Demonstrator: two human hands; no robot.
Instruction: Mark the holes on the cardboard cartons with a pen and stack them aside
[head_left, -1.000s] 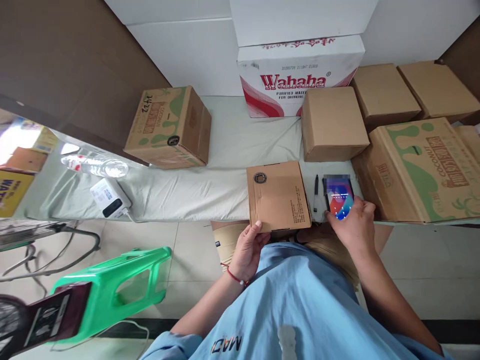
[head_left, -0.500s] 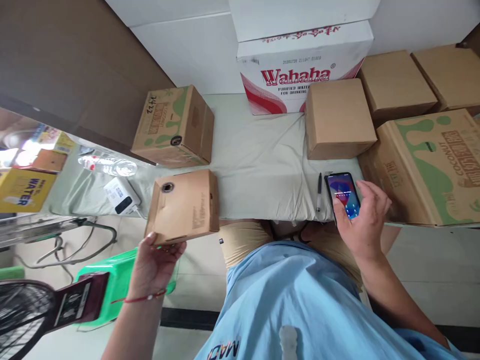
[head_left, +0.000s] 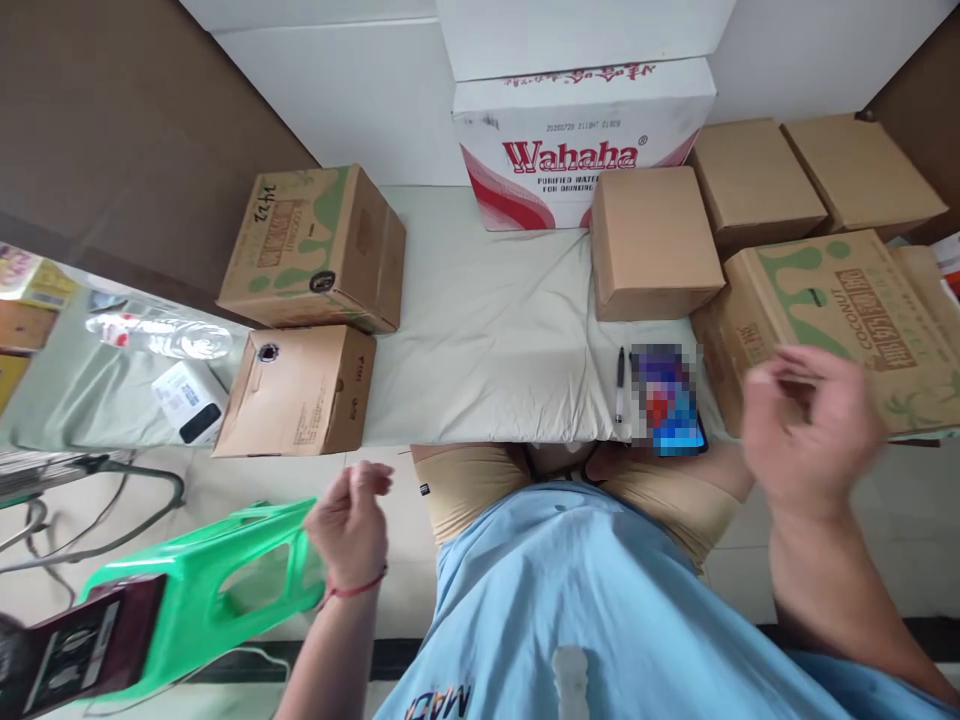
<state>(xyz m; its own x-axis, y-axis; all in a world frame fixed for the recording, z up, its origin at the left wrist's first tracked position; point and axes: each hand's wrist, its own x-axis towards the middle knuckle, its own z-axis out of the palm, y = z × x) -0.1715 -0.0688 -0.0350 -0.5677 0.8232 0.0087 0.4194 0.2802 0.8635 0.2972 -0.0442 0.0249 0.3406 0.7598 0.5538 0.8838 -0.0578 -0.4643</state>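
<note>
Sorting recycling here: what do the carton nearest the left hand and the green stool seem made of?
The carton looks like matte brown cardboard, given its folded edges and printed faces. The green stool is probably moulded plastic, slightly glossy, with smooth rounded edges.

My left hand (head_left: 351, 522) hangs low before me, fingers bent in near the thumb — how tightly, I can't make out. My right hand (head_left: 814, 430) is blurred and loosely curled — a gap shows inside it. My left forearm (head_left: 330, 650) and right forearm (head_left: 832, 575) reach forward, well apart.

Cloth-covered table (head_left: 480, 350) with boxes (head_left: 281, 385), phone (head_left: 667, 402), pen (head_left: 620, 385), bottle (head_left: 161, 336)
</note>
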